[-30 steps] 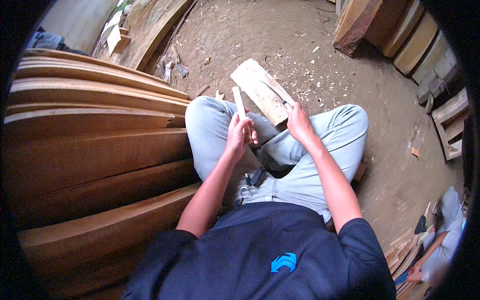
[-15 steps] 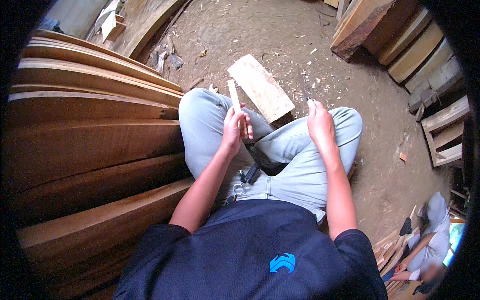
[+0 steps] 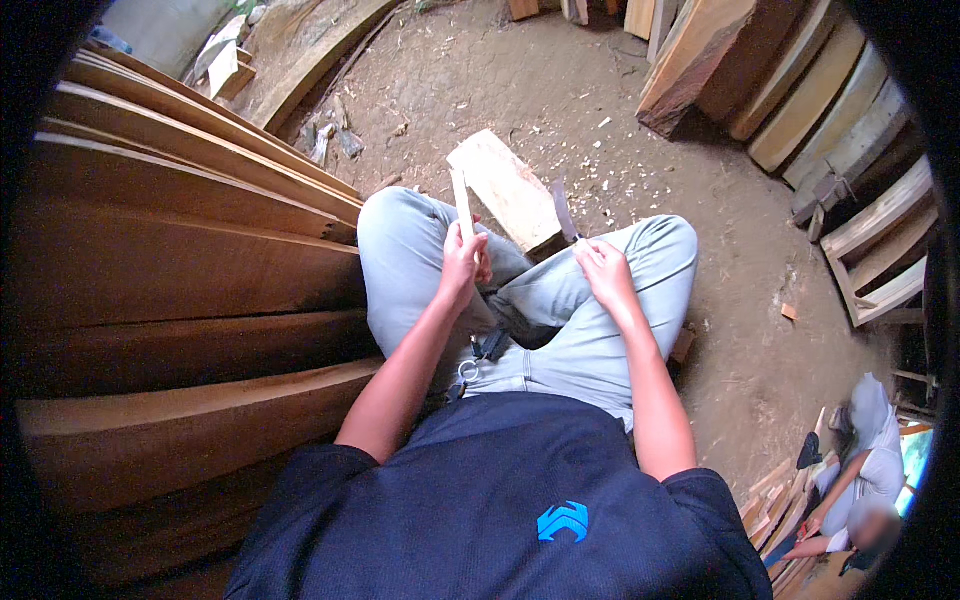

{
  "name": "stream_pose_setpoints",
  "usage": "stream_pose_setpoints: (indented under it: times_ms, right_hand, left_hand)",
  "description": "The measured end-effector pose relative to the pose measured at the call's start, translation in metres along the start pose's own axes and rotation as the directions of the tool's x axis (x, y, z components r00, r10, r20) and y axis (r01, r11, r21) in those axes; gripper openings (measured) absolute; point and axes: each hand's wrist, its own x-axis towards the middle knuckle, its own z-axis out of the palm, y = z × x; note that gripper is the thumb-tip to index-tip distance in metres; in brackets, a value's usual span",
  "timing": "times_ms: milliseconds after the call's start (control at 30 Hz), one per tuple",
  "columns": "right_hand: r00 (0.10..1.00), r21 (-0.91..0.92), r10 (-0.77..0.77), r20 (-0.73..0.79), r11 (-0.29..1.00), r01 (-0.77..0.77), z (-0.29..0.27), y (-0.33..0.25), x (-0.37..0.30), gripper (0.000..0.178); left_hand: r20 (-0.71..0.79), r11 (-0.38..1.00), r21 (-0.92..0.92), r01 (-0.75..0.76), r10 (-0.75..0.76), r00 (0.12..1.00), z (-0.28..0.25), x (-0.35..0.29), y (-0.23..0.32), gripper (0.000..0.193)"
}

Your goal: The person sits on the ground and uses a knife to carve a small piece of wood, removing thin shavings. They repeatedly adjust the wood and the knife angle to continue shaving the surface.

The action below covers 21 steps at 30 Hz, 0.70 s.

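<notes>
My left hand (image 3: 466, 262) is closed round the lower part of a narrow, pale wooden strip (image 3: 462, 203), which points up and away from me. In my right hand (image 3: 606, 272) is the handle of a knife (image 3: 564, 210); its blade points away and slightly left. Knife and strip are apart. Just beyond both hands, a thick pale wooden block (image 3: 508, 190) lies on the dirt floor, its near end close to my crossed legs.
Long planks (image 3: 180, 270) are stacked along my left side. More boards (image 3: 800, 110) lean at the far right, beside a wooden frame (image 3: 880, 255). Shavings litter the dirt floor (image 3: 590, 90). Another person (image 3: 862, 470) sits at the lower right among wood pieces.
My right hand has moved left with the knife, bringing the blade nearer the strip. The left hand stays almost in place, still gripping the strip. The view has shifted slightly.
</notes>
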Motion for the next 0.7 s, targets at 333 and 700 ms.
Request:
stream_pose_setpoints:
  times_ms: [333,700]
  right_hand:
    - [0.96,0.543,0.278,-0.003,0.807,-0.232,-0.081,-0.061,-0.09,0.021]
    - [0.988,0.772,0.105,-0.111,0.635,0.019,-0.084,-0.094,-0.154,0.031]
  left_hand:
    - [0.101,0.991,0.036,-0.133,0.129,0.987,0.024,-0.046,0.013,0.031]
    - [0.265,0.967,0.03,-0.253,0.236,0.935,0.049,-0.089,0.029,0.033]
